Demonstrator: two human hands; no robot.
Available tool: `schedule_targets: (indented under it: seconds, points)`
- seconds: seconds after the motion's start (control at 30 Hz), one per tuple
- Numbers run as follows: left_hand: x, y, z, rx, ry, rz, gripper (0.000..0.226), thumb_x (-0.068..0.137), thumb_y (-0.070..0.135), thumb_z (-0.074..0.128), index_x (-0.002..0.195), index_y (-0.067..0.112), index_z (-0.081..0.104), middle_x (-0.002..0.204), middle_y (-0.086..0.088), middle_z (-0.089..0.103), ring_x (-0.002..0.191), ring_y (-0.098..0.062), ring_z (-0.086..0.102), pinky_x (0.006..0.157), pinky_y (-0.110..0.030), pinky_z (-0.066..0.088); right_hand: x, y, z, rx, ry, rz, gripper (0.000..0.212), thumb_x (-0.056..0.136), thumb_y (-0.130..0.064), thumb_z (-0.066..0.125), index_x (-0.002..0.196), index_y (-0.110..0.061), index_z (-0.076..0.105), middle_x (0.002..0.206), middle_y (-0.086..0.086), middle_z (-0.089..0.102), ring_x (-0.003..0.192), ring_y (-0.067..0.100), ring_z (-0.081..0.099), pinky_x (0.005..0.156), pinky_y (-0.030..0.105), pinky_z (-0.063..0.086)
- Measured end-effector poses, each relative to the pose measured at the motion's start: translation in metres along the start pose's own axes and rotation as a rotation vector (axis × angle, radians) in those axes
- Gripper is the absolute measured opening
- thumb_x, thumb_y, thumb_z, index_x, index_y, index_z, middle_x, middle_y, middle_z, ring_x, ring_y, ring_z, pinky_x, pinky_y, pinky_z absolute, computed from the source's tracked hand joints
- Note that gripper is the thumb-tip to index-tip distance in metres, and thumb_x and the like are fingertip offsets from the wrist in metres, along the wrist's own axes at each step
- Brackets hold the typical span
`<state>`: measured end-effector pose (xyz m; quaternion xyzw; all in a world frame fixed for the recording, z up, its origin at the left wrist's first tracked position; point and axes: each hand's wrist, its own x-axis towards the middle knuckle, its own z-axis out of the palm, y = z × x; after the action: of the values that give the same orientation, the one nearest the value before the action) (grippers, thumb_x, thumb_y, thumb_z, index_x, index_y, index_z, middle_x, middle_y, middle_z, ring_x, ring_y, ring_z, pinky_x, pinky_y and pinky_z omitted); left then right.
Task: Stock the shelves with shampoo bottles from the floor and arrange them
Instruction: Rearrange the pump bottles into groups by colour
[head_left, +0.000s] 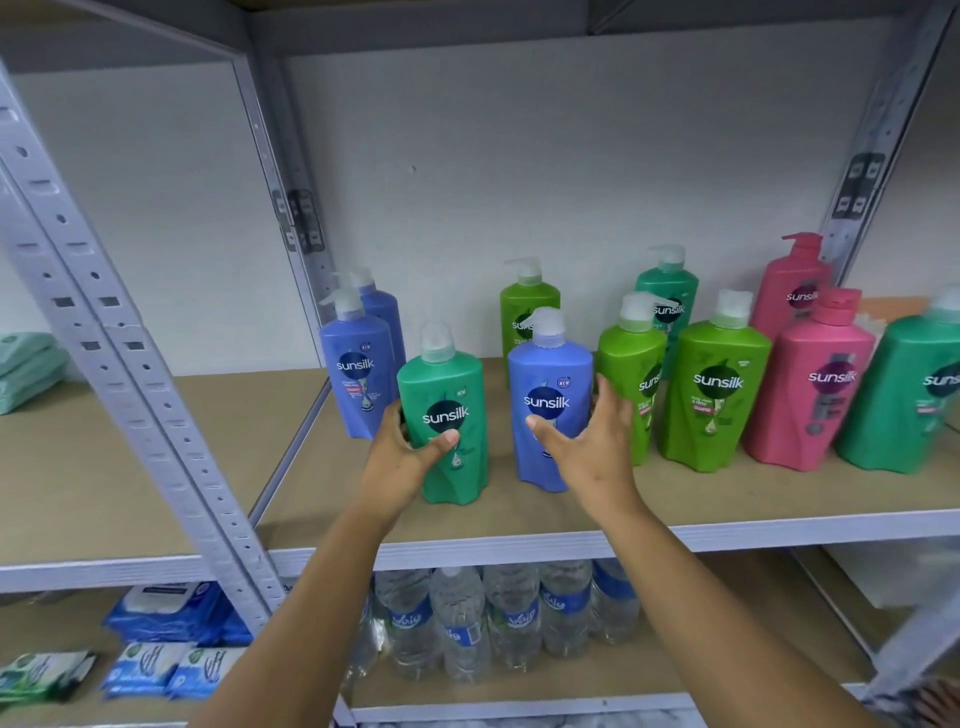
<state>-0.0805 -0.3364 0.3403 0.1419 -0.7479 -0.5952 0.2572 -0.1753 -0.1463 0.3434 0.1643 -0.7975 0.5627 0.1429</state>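
My left hand (402, 457) grips a teal-green shampoo bottle (452, 395) standing near the front of the brown shelf (156, 467), thumb across its label. My right hand (587, 441) holds a blue shampoo bottle (548, 374) beside it, thumb on the front, fingers wrapped round its right side. Behind and to the left stand two more blue bottles (358, 374). To the right stand light-green bottles (719, 395), a teal one at the back (667, 296), two pink ones (821, 384) and a teal one at the frame edge (914, 395).
A grey perforated shelf post (130, 364) slants across the left. Green packs (28, 369) lie on the neighbouring shelf at far left. The lower shelf holds water bottles (498, 618) and blue and green wipe packs (171, 639).
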Motion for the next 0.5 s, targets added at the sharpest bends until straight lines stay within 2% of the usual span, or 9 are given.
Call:
schedule_targets:
  seconds: [0.07, 0.13, 0.2, 0.27, 0.33, 0.43, 0.5]
  points:
    - [-0.001, 0.001, 0.000, 0.006, 0.002, 0.000, 0.060, 0.077, 0.028, 0.077, 0.129, 0.021, 0.046, 0.120, 0.008, 0.062, 0.105, 0.003, 0.057, 0.085, -0.025, 0.051, 0.002, -0.001, 0.004, -0.017, 0.006, 0.022, 0.080, 0.067, -0.035, 0.084, 0.131, -0.009, 0.043, 0.124, 0.011, 0.041, 0.122, 0.021, 0.035, 0.100, 0.026, 0.032]
    - [-0.001, 0.002, -0.002, 0.014, 0.000, 0.000, 0.060, 0.077, 0.028, 0.077, 0.129, 0.021, 0.046, 0.120, 0.008, 0.061, 0.105, 0.003, 0.056, 0.081, -0.021, 0.050, 0.004, -0.004, 0.005, 0.009, 0.009, 0.058, 0.073, 0.067, -0.031, 0.084, 0.123, -0.006, 0.046, 0.120, 0.010, 0.044, 0.117, 0.021, 0.041, 0.095, 0.026, 0.038]
    - [-0.002, 0.002, -0.004, 0.017, -0.005, -0.001, 0.060, 0.078, 0.027, 0.076, 0.129, 0.020, 0.046, 0.120, 0.008, 0.061, 0.104, 0.004, 0.055, 0.078, -0.017, 0.048, 0.006, -0.007, 0.007, 0.088, -0.009, 0.098, 0.065, 0.068, -0.025, 0.085, 0.114, -0.006, 0.042, 0.110, 0.006, 0.052, 0.103, 0.021, 0.055, 0.082, 0.030, 0.046]
    - [-0.002, 0.002, -0.007, 0.031, -0.008, -0.001, 0.059, 0.078, 0.028, 0.076, 0.128, 0.020, 0.046, 0.120, 0.008, 0.061, 0.106, 0.003, 0.054, 0.080, -0.019, 0.048, 0.006, -0.009, 0.006, 0.156, -0.049, 0.114, 0.063, 0.071, -0.020, 0.083, 0.114, -0.008, 0.038, 0.102, 0.000, 0.055, 0.092, 0.017, 0.058, 0.074, 0.028, 0.045]
    - [-0.002, 0.001, -0.011, 0.041, -0.016, -0.002, 0.058, 0.078, 0.029, 0.076, 0.128, 0.022, 0.046, 0.121, 0.008, 0.060, 0.110, -0.001, 0.053, 0.086, -0.025, 0.049, 0.009, -0.008, 0.006, 0.186, -0.077, 0.109, 0.065, 0.071, -0.018, 0.083, 0.119, -0.009, 0.041, 0.104, -0.003, 0.056, 0.091, 0.014, 0.059, 0.075, 0.026, 0.046]
    - [-0.002, 0.000, -0.020, 0.050, -0.028, -0.006, 0.058, 0.078, 0.033, 0.076, 0.128, 0.026, 0.046, 0.122, 0.009, 0.060, 0.116, -0.008, 0.052, 0.093, -0.033, 0.048, 0.014, -0.005, 0.007, 0.224, -0.157, 0.109, 0.049, 0.072, -0.019, 0.082, 0.109, -0.019, 0.049, 0.103, -0.004, 0.064, 0.089, 0.012, 0.063, 0.072, 0.025, 0.049]
    - [-0.003, 0.000, -0.028, 0.058, -0.027, -0.006, 0.060, 0.077, 0.034, 0.076, 0.130, 0.026, 0.046, 0.123, 0.009, 0.061, 0.116, -0.008, 0.052, 0.094, -0.033, 0.048, 0.016, -0.003, 0.010, 0.255, -0.204, 0.109, 0.044, 0.073, -0.018, 0.082, 0.105, -0.025, 0.052, 0.101, -0.007, 0.066, 0.090, 0.010, 0.065, 0.075, 0.027, 0.052]
